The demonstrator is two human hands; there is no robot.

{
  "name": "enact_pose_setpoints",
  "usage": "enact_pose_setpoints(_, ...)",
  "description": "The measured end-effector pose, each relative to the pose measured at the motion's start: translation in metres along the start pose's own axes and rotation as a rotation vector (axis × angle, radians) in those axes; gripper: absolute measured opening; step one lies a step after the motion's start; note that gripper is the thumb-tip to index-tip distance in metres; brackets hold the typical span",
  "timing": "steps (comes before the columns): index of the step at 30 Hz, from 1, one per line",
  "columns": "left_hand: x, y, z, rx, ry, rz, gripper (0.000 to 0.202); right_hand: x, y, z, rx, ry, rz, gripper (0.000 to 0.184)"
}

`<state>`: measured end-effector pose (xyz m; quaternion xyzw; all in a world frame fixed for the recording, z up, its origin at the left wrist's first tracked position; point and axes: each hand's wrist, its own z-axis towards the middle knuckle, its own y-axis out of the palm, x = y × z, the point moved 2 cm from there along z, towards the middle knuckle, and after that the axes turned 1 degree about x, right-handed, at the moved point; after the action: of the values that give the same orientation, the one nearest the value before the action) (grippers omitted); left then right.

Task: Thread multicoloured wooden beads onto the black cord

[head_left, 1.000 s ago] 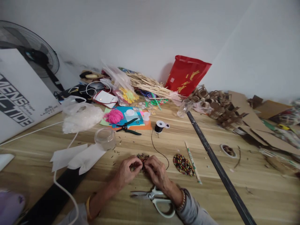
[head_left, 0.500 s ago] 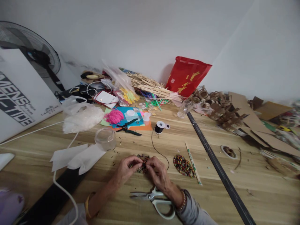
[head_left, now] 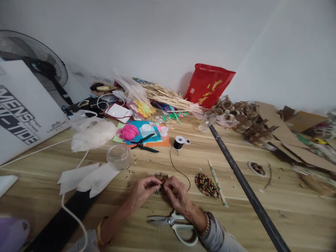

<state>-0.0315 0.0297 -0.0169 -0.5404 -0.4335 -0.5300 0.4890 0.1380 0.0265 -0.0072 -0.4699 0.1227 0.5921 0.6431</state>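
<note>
L hand [head_left: 141, 191] & R hand [head_left: 177, 196]: 1 s ago knuckles met over the bead cluster [head_left: 160, 180]; now slightly apart, more beads showing between the fingertips. R hand slid a bit toward 4 o'clock, closer to the scissors [head_left: 168, 219]. L thumb & forefinger reach out toward 3 o'clock. Cam tipped up: fan [head_left: 39, 66] & white box [head_left: 23, 108] at 10 o'clock sit lower.

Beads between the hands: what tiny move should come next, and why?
Probably the right hand should pick one bead from the loose bead pile beside it. It and the left hand pinch the beaded piece, and the black cord runs from the spool to them.
</note>
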Motion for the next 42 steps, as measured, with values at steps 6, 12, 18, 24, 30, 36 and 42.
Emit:
enact_pose_setpoints(6, 0.0006, -0.0008, 0.0001, -0.009, 0.009, -0.01, 0.012, -0.0002, 0.0006, 0.0002, -0.01, -0.002, -0.006, 0.016)
enact_pose_setpoints(12, 0.0008, -0.001, -0.0004, -0.008, 0.022, 0.016, 0.011, 0.0037, 0.0022, -0.0013, -0.023, -0.01, -0.007, 0.016)
enact_pose_setpoints(18, 0.0025, 0.0016, -0.0007, -0.003, -0.025, 0.017, 0.01, 0.0057, 0.003, -0.0024, -0.026, -0.003, 0.001, 0.012)
enact_pose_setpoints(24, 0.0073, 0.0042, -0.003, -0.022, -0.043, 0.028, 0.007, 0.0055, 0.0037, -0.0023, -0.043, 0.016, 0.011, 0.012)
enact_pose_setpoints(30, 0.0086, 0.0057, -0.0031, -0.019, -0.053, 0.012, 0.006, 0.0053, 0.0045, -0.0018, -0.043, 0.018, 0.014, 0.007)
enact_pose_setpoints(36, 0.0039, 0.005, -0.0022, -0.001, -0.018, 0.039, 0.007, 0.0061, 0.0052, -0.0018, -0.056, -0.004, 0.006, 0.012)
enact_pose_setpoints(42, 0.0035, 0.0028, -0.0016, 0.005, 0.049, 0.031, 0.008, 0.0064, 0.0049, -0.0021, -0.062, 0.002, -0.018, 0.016)
